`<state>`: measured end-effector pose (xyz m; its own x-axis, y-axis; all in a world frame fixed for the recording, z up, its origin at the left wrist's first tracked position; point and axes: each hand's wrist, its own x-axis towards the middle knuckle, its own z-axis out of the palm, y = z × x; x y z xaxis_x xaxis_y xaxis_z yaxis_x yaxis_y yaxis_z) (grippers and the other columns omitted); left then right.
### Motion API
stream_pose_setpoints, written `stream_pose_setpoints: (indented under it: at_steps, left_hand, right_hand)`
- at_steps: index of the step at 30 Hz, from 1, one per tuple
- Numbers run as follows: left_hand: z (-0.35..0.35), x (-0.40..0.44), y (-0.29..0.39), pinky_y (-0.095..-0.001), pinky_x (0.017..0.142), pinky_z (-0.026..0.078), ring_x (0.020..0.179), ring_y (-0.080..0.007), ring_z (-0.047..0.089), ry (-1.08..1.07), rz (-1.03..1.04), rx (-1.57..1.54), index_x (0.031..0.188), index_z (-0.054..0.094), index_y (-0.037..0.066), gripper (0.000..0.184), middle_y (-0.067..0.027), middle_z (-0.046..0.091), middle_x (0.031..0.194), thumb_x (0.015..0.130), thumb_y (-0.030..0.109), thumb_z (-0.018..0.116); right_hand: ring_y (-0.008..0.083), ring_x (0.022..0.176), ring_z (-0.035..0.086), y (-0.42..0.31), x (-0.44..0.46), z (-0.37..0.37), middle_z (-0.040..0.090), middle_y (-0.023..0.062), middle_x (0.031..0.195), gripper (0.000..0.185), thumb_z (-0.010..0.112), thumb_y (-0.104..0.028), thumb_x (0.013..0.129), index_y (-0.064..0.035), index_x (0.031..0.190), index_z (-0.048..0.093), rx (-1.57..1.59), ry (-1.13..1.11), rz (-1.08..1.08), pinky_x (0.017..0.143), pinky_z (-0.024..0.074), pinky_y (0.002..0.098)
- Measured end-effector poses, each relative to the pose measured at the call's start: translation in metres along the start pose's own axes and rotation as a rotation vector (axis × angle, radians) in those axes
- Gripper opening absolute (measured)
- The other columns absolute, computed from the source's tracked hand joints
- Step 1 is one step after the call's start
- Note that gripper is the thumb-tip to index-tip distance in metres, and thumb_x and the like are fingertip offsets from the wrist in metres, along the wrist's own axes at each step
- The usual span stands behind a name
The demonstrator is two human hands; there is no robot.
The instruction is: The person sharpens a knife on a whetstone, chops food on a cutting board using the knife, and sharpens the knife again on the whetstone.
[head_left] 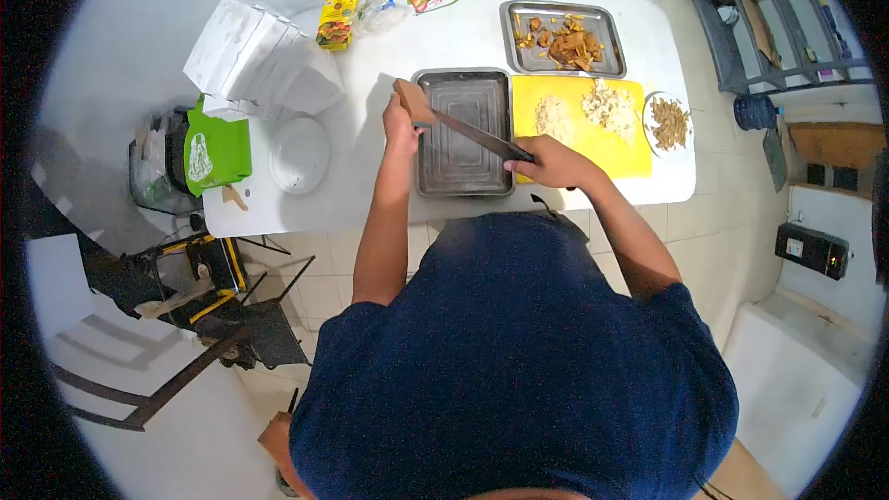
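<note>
My left hand [401, 128] is wrapped round a brown whetstone [414, 102], a rectangular block held tilted over the left edge of an empty metal tray [466, 187]. In my right hand [556, 165] is a kitchen knife [472, 133], gripped by its black handle. Its long blade slants across the tray, with the tip end against or very close to the stone; contact is hard to make out. Right of the tray, a yellow cutting board [579, 157] bears two piles of chopped pale food [608, 111], near my right hand.
A second metal tray [509, 32] holds browned food pieces. A white plate [654, 142] of brown strips stands at the right edge. White boxes [245, 51], a clear round lid [300, 156], a green bag [220, 148] and food packets [337, 20] are at the left and back.
</note>
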<state>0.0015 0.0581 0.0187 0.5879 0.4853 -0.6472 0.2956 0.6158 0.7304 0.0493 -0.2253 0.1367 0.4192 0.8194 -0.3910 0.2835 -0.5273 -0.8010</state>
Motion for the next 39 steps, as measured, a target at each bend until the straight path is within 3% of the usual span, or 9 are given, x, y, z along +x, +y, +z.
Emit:
stream_pose_setpoints:
  at_steps: [2,5,10,16,19,26,32,35,39]
  left_hand:
    - [-0.004,0.003,-0.008,-0.0429,0.079,0.043,0.097,-0.0194,0.057,-0.087,-0.006,-0.089,0.12,0.051,0.015,0.044,-0.0032,0.059,0.11,0.095,0.047,0.033]
    - [0.011,-0.031,-0.01,-0.0415,0.075,0.042,0.094,-0.0185,0.057,-0.171,-0.02,-0.101,0.116,0.053,0.015,0.043,-0.0027,0.06,0.105,0.094,0.048,0.035]
    - [0.025,-0.043,-0.041,-0.0329,0.05,0.041,0.072,-0.0136,0.057,-0.224,-0.045,-0.049,0.104,0.057,0.014,0.042,-0.0002,0.06,0.086,0.094,0.048,0.035]
    - [0.036,-0.051,-0.039,-0.0251,0.039,0.037,0.059,-0.0121,0.056,-0.235,0.044,-0.097,0.102,0.056,0.009,0.042,-0.003,0.059,0.079,0.096,0.043,0.032]
    - [0.019,-0.054,-0.021,-0.0367,0.063,0.044,0.078,-0.0144,0.059,-0.169,-0.001,0.043,0.112,0.055,0.012,0.043,-0.0011,0.061,0.092,0.094,0.046,0.036]
    - [0.004,-0.053,-0.001,-0.0283,0.041,0.042,0.062,-0.0145,0.061,-0.199,0.168,0.05,0.107,0.056,0.006,0.042,-0.005,0.062,0.082,0.098,0.039,0.032]
    - [0.004,-0.049,-0.028,-0.0327,0.074,0.049,0.091,-0.0181,0.059,-0.236,0.301,0.013,0.121,0.051,0.001,0.049,-0.0095,0.06,0.103,0.099,0.039,0.031]
    - [-0.002,-0.053,-0.037,-0.0331,0.087,0.044,0.099,-0.0193,0.056,-0.287,0.144,0.015,0.123,0.05,-0.001,0.051,-0.0109,0.057,0.112,0.099,0.04,0.031]
    - [-0.02,-0.026,-0.082,-0.0344,0.084,0.045,0.094,-0.02,0.057,-0.117,0.123,0.186,0.118,0.052,-0.003,0.052,-0.0117,0.059,0.105,0.099,0.041,0.03]
  right_hand:
    - [0.0056,0.043,0.043,0.007,-0.002,-0.001,0.045,-0.0009,0.055,0.037,0.053,-0.044,0.092,-0.0075,0.085,0.05,0.516,-0.176,0.171,0.037,0.033,0.0212]
    - [0.0069,0.042,0.04,0.0,0.006,0.017,0.044,-0.0015,0.055,0.041,0.049,-0.047,0.093,-0.0097,0.075,0.044,0.815,-0.067,0.217,0.037,0.0335,0.0222]
    - [0.0067,0.038,0.037,-0.003,0.038,0.03,0.042,-0.0035,0.053,0.041,0.045,-0.046,0.094,-0.011,0.072,0.043,0.906,-0.008,0.285,0.035,0.0295,0.0214]
    - [0.0057,0.034,0.032,0.002,0.041,0.034,0.037,-0.0046,0.05,0.044,0.049,-0.047,0.092,-0.0109,0.068,0.042,0.779,-0.08,0.419,0.032,0.0251,0.0219]
    - [0.0056,0.034,0.031,0.017,0.019,0.025,0.037,-0.0039,0.048,0.044,0.053,-0.047,0.09,-0.0101,0.068,0.044,0.683,-0.12,0.47,0.031,0.0241,0.0223]
    - [0.0058,0.034,0.032,0.025,-0.005,0.009,0.039,-0.0029,0.049,0.043,0.053,-0.044,0.091,-0.0101,0.067,0.043,0.711,0.025,0.448,0.031,0.0251,0.022]
    - [0.0066,0.035,0.036,0.008,0.002,0.022,0.042,-0.0015,0.051,0.042,0.05,-0.041,0.093,-0.0087,0.068,0.044,0.769,0.012,0.316,0.032,0.0284,0.022]
    - [0.0078,0.037,0.04,0.021,0.01,0.033,0.044,-0.001,0.053,0.041,0.048,-0.04,0.095,-0.0067,0.071,0.046,0.692,0.064,0.277,0.037,0.0336,0.0219]
    - [0.0142,0.048,0.049,0.076,0.043,0.07,0.05,0.0037,0.064,0.031,0.05,-0.029,0.094,-0.0027,0.079,0.049,0.716,0.151,0.383,0.05,0.0449,0.0283]
